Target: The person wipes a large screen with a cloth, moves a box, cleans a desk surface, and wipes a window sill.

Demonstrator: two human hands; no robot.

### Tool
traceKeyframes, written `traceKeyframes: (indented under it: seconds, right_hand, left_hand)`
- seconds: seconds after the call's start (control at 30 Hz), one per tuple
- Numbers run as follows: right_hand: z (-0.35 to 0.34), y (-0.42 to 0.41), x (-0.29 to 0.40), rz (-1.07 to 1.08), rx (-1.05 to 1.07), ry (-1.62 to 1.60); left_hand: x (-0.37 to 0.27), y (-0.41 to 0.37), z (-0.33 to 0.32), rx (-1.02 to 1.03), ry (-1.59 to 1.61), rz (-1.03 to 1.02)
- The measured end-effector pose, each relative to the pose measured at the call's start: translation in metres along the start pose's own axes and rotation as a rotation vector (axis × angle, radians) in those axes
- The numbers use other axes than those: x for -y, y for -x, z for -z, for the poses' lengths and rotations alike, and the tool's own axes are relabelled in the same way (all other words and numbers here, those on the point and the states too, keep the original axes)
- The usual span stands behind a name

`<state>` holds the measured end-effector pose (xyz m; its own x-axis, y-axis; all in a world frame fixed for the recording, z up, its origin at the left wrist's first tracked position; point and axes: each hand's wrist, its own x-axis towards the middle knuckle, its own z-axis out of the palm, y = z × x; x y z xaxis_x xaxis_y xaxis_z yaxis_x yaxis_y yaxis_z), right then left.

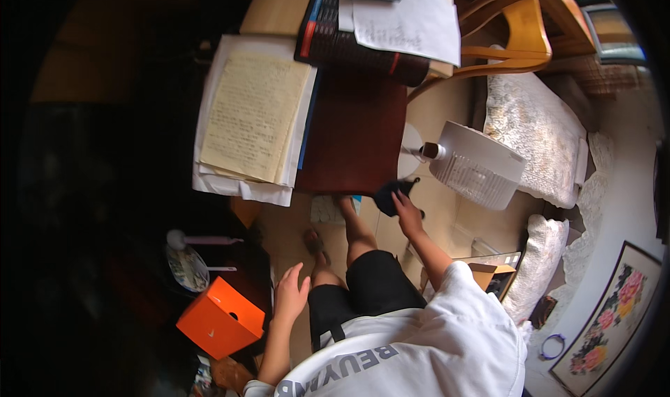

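My right hand (408, 214) grips a small dark item (388, 198), perhaps cloth, at the near right corner of a dark reddish-brown surface (353, 130). Its exact kind cannot be told. My left hand (293, 291) hangs in the air with fingers apart and nothing in it. Lower left of that hand, an orange Nike shoebox (222, 316) rests on a dark stand. Handwritten yellowish paper (251, 114) lies on white sheets at the left of the reddish-brown surface.
A white fan (479, 164) stands to the right, beside a sofa with a quilted cover (534, 130). A wooden chair (523, 30) is at the upper right. An open cardboard box (489, 276) sits near my right elbow. A hand fan (187, 269) lies behind the shoebox.
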<state>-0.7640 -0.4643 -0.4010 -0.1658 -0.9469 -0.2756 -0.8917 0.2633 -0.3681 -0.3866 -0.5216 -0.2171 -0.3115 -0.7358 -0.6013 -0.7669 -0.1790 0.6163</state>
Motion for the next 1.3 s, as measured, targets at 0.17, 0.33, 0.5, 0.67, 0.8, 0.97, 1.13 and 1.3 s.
traceKeyframes:
  seconds: [0.17,0.33,0.5,0.67,0.8,0.97,1.13,1.3]
  right_hand:
    - [0.041,0.103,-0.024,-0.418,0.303,0.020]
    - [0.070,0.214,-0.010,-0.617,0.211,-0.215]
    - [0.147,0.241,0.036,-0.479,0.037,-0.754]
    - [0.274,0.224,0.085,-0.102,0.117,-1.148]
    - [0.345,0.207,0.090,0.083,0.279,-1.389]
    - [0.374,0.193,0.026,-0.037,0.172,-1.473]
    - [0.409,0.180,-0.020,0.147,-0.112,-1.115]
    - [0.466,0.167,-0.054,0.193,0.014,-0.775]
  left_hand:
    - [0.013,0.034,0.037,-0.022,-0.156,-0.123]
    - [0.009,0.054,0.059,-0.036,-0.185,-0.210]
    - [-0.056,0.078,0.053,0.102,0.080,-0.302]
    - [-0.171,0.097,0.009,0.438,0.330,-0.480]
    - [-0.244,0.078,-0.045,0.638,0.590,-0.636]
    - [-0.333,0.064,-0.090,0.906,1.079,-0.288]
    - [-0.381,0.041,-0.145,0.536,0.850,-0.273]
    - [-0.408,0.040,-0.174,0.348,0.831,-0.376]
